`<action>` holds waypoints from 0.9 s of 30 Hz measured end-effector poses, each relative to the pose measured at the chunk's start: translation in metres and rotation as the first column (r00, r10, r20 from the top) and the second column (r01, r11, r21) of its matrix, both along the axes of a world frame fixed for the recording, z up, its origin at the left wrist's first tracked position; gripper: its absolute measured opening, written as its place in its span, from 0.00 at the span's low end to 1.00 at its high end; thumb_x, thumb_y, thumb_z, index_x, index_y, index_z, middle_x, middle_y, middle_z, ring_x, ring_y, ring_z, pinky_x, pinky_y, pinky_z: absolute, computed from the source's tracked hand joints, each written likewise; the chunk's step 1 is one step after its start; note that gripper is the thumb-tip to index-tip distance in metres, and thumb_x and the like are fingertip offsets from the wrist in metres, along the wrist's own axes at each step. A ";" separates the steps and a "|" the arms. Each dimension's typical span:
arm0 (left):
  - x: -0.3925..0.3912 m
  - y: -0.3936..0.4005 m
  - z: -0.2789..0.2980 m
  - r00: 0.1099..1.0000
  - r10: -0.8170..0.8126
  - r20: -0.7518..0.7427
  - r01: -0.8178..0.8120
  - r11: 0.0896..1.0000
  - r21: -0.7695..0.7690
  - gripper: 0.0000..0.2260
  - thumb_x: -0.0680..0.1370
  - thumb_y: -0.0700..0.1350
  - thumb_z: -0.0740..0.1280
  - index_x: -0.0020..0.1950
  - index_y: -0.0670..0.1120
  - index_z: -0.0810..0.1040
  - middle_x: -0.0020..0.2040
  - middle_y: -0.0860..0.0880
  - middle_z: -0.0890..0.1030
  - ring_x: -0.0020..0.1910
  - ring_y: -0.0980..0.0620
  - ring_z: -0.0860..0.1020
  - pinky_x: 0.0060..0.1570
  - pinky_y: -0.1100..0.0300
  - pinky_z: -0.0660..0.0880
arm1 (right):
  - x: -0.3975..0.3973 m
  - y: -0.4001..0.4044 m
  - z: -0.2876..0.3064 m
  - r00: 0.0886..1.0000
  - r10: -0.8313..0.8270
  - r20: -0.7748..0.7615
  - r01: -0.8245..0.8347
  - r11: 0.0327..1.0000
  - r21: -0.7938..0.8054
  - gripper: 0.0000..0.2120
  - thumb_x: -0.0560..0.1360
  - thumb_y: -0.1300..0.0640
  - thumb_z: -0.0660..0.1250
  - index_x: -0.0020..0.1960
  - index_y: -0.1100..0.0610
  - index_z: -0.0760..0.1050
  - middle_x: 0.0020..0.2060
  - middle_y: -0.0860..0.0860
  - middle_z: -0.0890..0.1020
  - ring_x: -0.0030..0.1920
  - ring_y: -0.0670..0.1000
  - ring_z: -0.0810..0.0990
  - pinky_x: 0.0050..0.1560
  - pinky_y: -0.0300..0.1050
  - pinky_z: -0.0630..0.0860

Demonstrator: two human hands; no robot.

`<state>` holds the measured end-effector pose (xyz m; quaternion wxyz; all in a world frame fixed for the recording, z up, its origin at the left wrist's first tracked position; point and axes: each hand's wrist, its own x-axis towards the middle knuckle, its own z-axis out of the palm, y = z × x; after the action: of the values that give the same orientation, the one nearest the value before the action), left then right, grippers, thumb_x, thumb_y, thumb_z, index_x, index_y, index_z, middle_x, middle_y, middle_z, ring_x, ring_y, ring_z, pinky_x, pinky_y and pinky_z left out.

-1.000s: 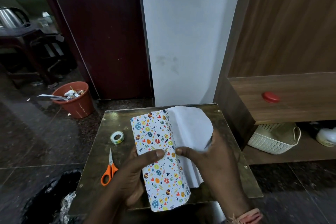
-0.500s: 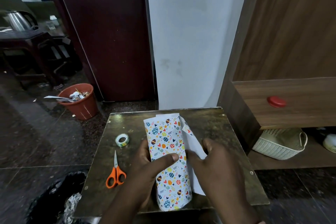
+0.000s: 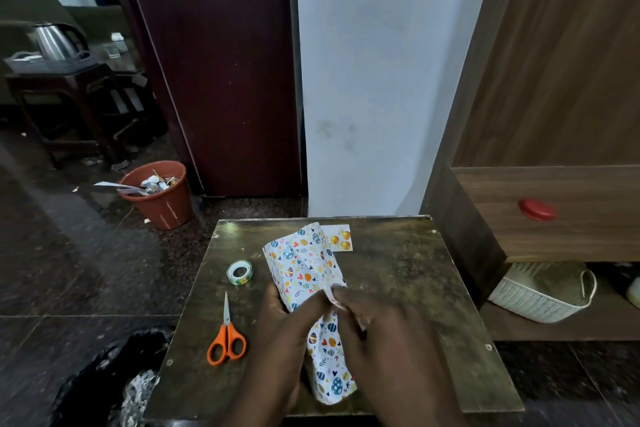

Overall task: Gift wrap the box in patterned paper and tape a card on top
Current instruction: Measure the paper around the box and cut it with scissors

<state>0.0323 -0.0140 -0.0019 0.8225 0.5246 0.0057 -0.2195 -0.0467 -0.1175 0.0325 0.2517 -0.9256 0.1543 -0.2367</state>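
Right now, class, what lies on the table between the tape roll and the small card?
In the head view, the far end of the paper-wrapped box lies between the tape roll and the card.

On the table [image 3: 398, 288], tape [image 3: 239, 272] lies left of the wrapped box [image 3: 304, 267], scissors [image 3: 227, 336] nearer, card [image 3: 341, 237] behind the box.

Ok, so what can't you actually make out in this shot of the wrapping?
- The box itself: head view, patterned paper covers it fully.
- The paper seam: left hand and right hand cover it.
- The card: partly behind the paper, print too small.
- Tape roll: loose end too small.
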 end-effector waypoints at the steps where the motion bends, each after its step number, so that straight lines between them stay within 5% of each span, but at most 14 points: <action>1: 0.000 -0.001 -0.001 1.000 0.020 -0.024 -0.021 1.000 -0.022 0.26 0.64 0.41 0.82 0.61 0.48 0.81 0.56 0.38 0.85 0.53 0.35 0.85 0.54 0.39 0.81 | 0.002 0.005 -0.003 1.000 0.001 0.030 -0.002 1.000 0.010 0.13 0.71 0.47 0.67 0.54 0.42 0.84 0.44 0.39 0.86 0.41 0.43 0.85 0.36 0.39 0.81; 6: 0.001 -0.001 -0.001 0.994 0.040 -0.100 -0.053 0.990 -0.128 0.20 0.74 0.45 0.71 0.66 0.44 0.78 0.57 0.39 0.86 0.53 0.39 0.86 0.43 0.51 0.84 | 0.009 0.009 -0.018 0.991 0.070 0.111 -0.075 0.997 0.037 0.16 0.72 0.41 0.67 0.55 0.44 0.84 0.55 0.40 0.85 0.52 0.45 0.83 0.48 0.38 0.81; 12: 0.004 0.003 0.003 0.980 -0.007 -0.197 -0.034 0.978 -0.204 0.32 0.75 0.59 0.76 0.74 0.46 0.74 0.69 0.37 0.78 0.68 0.34 0.77 0.70 0.34 0.70 | 0.012 0.004 -0.024 0.985 0.136 0.111 -0.142 0.988 0.052 0.10 0.73 0.40 0.68 0.42 0.44 0.84 0.54 0.39 0.85 0.52 0.41 0.82 0.50 0.31 0.75; 16: 0.004 0.004 -0.003 0.991 0.062 -0.116 -0.080 0.984 -0.160 0.19 0.74 0.47 0.77 0.64 0.47 0.81 0.61 0.36 0.83 0.60 0.31 0.81 0.64 0.33 0.75 | 0.012 0.003 -0.025 0.978 0.164 0.128 -0.177 0.980 0.095 0.11 0.74 0.41 0.69 0.37 0.45 0.80 0.51 0.35 0.85 0.51 0.37 0.81 0.48 0.28 0.72; 20: 0.012 0.005 -0.008 0.984 0.044 -0.174 -0.073 0.984 -0.164 0.18 0.77 0.44 0.73 0.67 0.43 0.79 0.60 0.33 0.83 0.60 0.28 0.80 0.65 0.27 0.72 | 0.013 0.001 -0.027 0.969 0.126 0.212 -0.184 0.941 0.285 0.01 0.72 0.45 0.73 0.42 0.41 0.84 0.49 0.31 0.84 0.51 0.38 0.81 0.42 0.25 0.74; 27: 0.022 0.005 -0.011 0.983 -0.038 -0.177 0.016 0.992 -0.123 0.25 0.73 0.50 0.77 0.68 0.43 0.79 0.60 0.36 0.84 0.59 0.32 0.82 0.65 0.30 0.73 | 0.018 -0.012 -0.044 0.983 0.111 0.144 -0.173 0.811 0.559 0.17 0.68 0.40 0.75 0.55 0.37 0.80 0.56 0.40 0.82 0.55 0.43 0.83 0.52 0.47 0.82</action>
<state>0.0539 -0.0087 -0.0126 0.8460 0.4519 0.0593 -0.2767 -0.0290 -0.1294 -0.0111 0.5411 -0.8035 0.1348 -0.2085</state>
